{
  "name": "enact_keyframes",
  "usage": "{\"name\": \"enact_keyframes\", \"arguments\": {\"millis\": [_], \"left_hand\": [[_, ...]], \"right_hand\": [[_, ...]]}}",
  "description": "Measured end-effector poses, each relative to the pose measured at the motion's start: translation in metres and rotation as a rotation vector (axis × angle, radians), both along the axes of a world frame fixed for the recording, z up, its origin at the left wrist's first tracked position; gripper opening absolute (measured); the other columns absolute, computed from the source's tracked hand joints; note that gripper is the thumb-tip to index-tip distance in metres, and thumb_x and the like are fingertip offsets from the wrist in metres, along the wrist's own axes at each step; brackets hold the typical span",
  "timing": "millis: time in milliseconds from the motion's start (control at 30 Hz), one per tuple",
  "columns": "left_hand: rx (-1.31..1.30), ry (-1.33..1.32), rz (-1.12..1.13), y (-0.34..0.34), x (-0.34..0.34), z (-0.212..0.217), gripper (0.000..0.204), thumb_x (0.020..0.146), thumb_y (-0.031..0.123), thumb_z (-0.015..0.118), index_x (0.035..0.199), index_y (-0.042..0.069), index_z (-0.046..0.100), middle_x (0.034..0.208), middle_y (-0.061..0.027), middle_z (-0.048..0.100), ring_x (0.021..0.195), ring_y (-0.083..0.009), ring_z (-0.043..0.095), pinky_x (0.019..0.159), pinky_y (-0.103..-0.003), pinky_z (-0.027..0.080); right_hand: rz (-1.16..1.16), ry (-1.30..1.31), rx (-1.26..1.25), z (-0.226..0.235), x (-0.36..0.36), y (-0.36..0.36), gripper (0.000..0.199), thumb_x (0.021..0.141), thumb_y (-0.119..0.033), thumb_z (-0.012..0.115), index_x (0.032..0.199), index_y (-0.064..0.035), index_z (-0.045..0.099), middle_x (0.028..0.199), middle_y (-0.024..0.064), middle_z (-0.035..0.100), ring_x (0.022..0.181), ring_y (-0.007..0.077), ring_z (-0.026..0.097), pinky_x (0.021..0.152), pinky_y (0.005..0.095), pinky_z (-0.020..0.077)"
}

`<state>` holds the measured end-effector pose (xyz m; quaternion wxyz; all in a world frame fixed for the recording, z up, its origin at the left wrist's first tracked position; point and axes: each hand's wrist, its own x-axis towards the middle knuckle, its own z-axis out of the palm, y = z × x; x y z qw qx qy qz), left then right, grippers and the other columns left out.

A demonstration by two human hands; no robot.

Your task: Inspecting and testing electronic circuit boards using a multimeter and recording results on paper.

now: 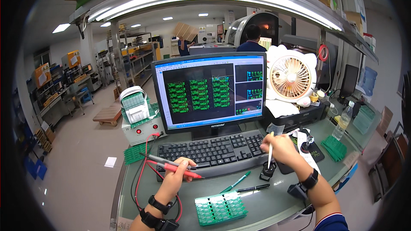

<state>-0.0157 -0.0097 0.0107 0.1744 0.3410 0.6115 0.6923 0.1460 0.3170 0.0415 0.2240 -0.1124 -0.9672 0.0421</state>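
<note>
My left hand (173, 181) is closed around a red test probe (188, 173) and a dark grey test probe (162, 160), held side by side in front of the keyboard (209, 152). Leads trail from them on the left. In my right hand (283, 149) is a thin pale stick, perhaps a brush (270, 157), pinched nearly upright. Its lower end reaches the mouth of a small black pot (267, 173); whether it dips inside is hard to see. A green circuit board panel (220, 208) lies between my forearms. Behind it rest a green pen (235, 182) and a black pen (253, 188).
A monitor (209, 90) with board images stands behind the keyboard. To its left is a white tester box (143, 133) with boards on top. A white fan (292, 77), a printer (295, 119), a plastic bottle (343, 122) and stacked green boards (334, 148) stand right.
</note>
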Motion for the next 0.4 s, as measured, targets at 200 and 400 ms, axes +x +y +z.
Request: {"name": "enact_keyframes", "arguments": {"millis": [200,400], "left_hand": [[-0.259,0.534,0.234,0.004,-0.013,-0.023,0.04,0.1,0.029,0.033,0.091,0.005,0.064,0.083,-0.0091,0.06,0.077,-0.0213,0.061,0.068,-0.034,0.048],[-0.361,0.583,0.227,0.002,-0.005,-0.022,0.038,0.099,0.029,0.035,0.093,0.007,0.064,0.09,-0.0121,0.064,0.084,-0.0252,0.063,0.077,-0.039,0.049]], "right_hand": [[0.804,-0.27,0.033,-0.009,0.022,-0.122,0.052,0.079,-0.05,0.07,0.106,-0.0091,0.053,0.129,0.0132,0.054,0.123,0.031,0.05,0.105,0.0491,0.0345],[0.829,-0.433,0.054,-0.027,0.021,-0.145,0.066,0.073,-0.048,0.075,0.116,-0.007,0.046,0.147,0.015,0.036,0.136,0.0333,0.034,0.107,0.053,0.0297]]}}
